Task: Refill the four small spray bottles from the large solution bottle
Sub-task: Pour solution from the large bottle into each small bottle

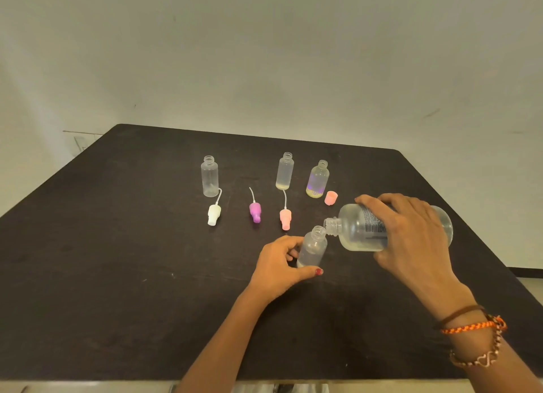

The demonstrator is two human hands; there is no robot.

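My right hand (411,234) grips the large clear solution bottle (357,231), tipped on its side with its open neck against the mouth of a small clear bottle (313,247). My left hand (279,264) holds that small bottle, tilted slightly, with thumb and fingers round its base. Three more uncapped small bottles stand further back: one at the left (210,176), one in the middle (285,171), and a rounder one (318,179) with a little yellowish liquid and purple print.
Three spray heads with dip tubes lie on the dark table (117,245): white (214,213), purple (255,212), pink (285,217). A pink cap (331,198) stands by the rounder bottle. A pale wall lies behind the table.
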